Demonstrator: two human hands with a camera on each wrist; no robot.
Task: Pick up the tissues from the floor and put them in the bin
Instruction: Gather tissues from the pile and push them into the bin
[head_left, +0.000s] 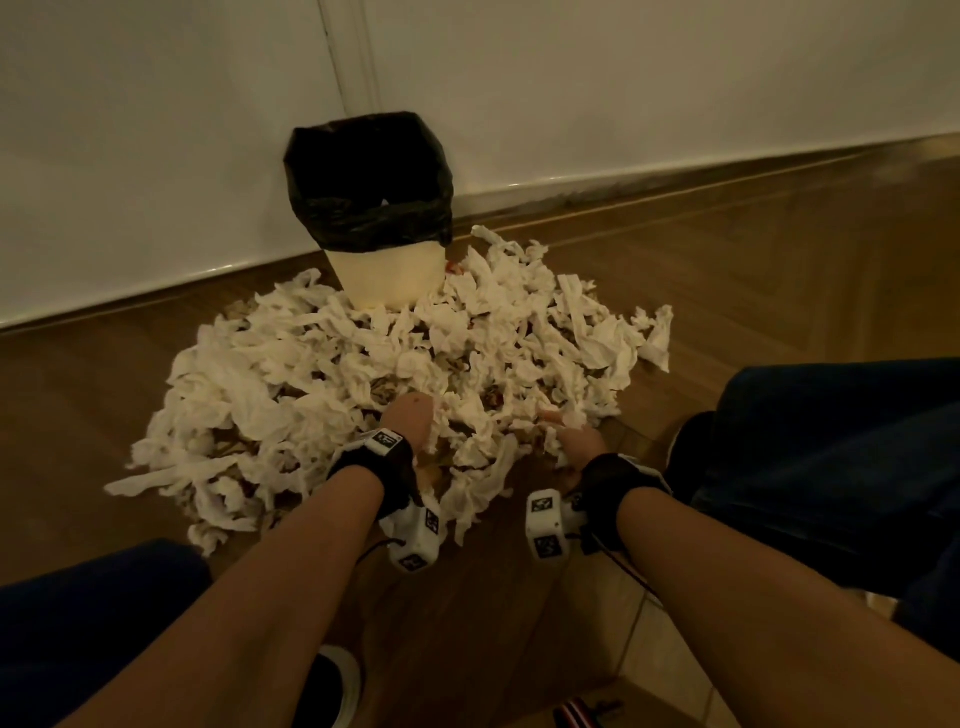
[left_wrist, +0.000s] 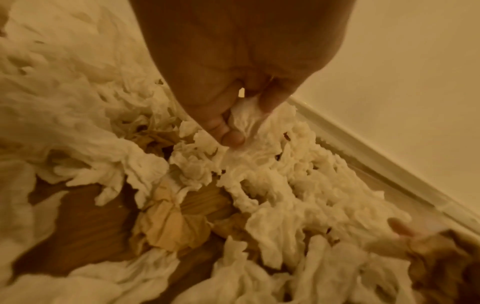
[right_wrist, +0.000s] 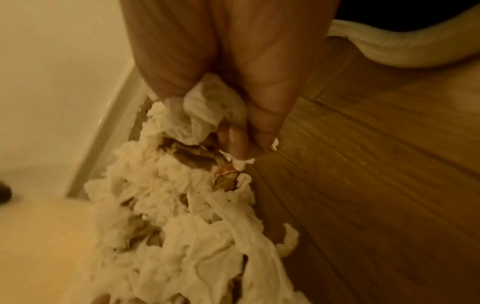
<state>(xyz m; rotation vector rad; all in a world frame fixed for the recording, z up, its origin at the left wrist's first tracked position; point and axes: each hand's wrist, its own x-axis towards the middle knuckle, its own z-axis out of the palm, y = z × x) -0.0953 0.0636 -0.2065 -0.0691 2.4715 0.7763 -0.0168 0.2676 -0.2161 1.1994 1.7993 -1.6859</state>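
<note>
A big heap of crumpled white tissues (head_left: 363, 364) covers the wooden floor in front of a cream bin (head_left: 387, 275) lined with a black bag (head_left: 366, 182). My left hand (head_left: 413, 421) reaches into the near middle of the heap; in the left wrist view its thumb and fingers (left_wrist: 233, 137) pinch a tissue (left_wrist: 246, 117). My right hand (head_left: 574, 441) is at the near right edge of the heap. Seen from the right wrist, its fingers (right_wrist: 262, 115) curl round a wad of tissue (right_wrist: 205, 115). Brown paper scraps (left_wrist: 166, 226) lie among the tissues.
The bin stands against a white wall with a skirting board (head_left: 675, 182). My knees in dark trousers (head_left: 841, 467) flank the heap, and a shoe (head_left: 332, 680) is at the bottom. Bare wooden floor (head_left: 779, 270) lies to the right of the heap.
</note>
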